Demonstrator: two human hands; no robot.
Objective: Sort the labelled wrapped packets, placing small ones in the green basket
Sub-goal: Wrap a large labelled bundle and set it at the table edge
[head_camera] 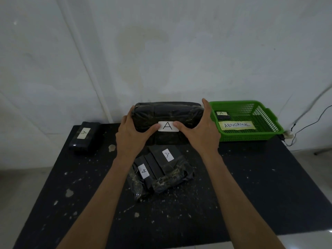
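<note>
A large black wrapped packet [168, 114] with a white "A" label is held up above the table's back middle. My left hand [133, 132] grips its left end and my right hand [203, 130] grips its right end, thumbs beside the label. Below it lies a pile of black packets [161, 171], two showing "A" labels. Another black "A" packet [84, 138] lies at the back left. The green basket [251, 135] stands at the back right, with an "ABNORMAL" sign and one small "A" packet [222, 115] inside.
The black table [251, 194] is speckled with pale spots. A white wall rises just behind it. A cable and plug [289, 135] lie off the table's back right corner, beside the basket.
</note>
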